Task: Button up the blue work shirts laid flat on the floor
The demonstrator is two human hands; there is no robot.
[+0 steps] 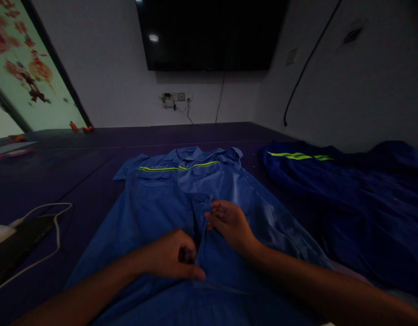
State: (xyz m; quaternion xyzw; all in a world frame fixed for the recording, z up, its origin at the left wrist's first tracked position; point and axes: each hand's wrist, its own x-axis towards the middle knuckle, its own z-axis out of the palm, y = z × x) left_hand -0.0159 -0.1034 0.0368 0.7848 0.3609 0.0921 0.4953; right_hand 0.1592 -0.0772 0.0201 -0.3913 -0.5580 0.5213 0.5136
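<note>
A blue work shirt (154, 199) lies spread front side up before me, its collar at the far end and a yellow-green stripe across the chest. Its front is partly open along a dark gap in the middle. My right hand (229, 222) pinches the shirt's front edge between thumb and fingers, just right of that gap. Lower down, my left hand (176, 258) rests by the gap with its fingers curled and its thumb stretched out over the cloth. Between that thumb and the fingers I see nothing held.
Another dark blue garment (331, 194) with yellow-green stripes lies heaped at right. On the left are a white cable (57, 226), a white plug-like block (1, 234) and a dark flat object (23, 246). A wall-mounted television (212, 36) hangs above sockets (176, 97) at the back.
</note>
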